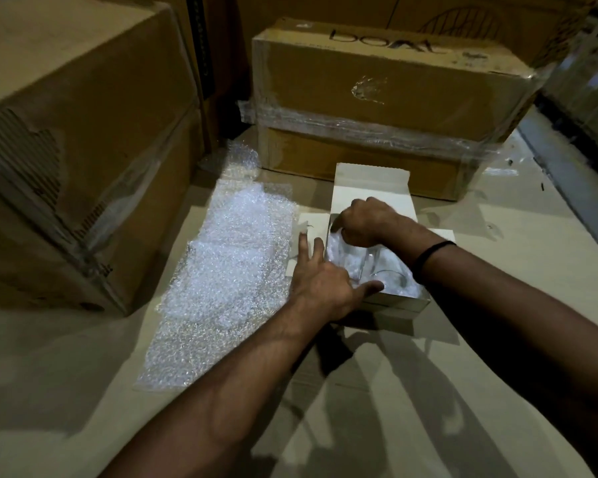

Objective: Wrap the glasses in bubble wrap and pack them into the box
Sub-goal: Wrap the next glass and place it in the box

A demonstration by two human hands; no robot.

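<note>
Behind the small white box [394,302], on the top face of the taped carton [394,88], we read dark letters that look like "DOM", seen upside down and blurred; smaller print beside them is too faint to make out. A curved line drawing on the carton behind it is cut off by the top edge. We find no writing on the white box or on the stacked cartons [83,139] at our left, whose tops run out of view.

The white box sits open on a cardboard surface with its far flap raised. A clear glass [377,269] lies inside it on crumpled wrap [409,291]. We can trace only its rim and one side, and glare hides the rest.

Our left hand [325,282] rests on the box's left wall. Its fingers are straight and spread, the thumb stretches along the near edge, and it grips nothing.

Our right hand [368,222] reaches down into the far end of the box with its fingers curled. The fingertips are hidden in the wrap, so we cannot tell what they hold, if anything. A dark band [430,253] circles that wrist.

A flat bubble wrap sheet [228,270] lies just left of the box.
</note>
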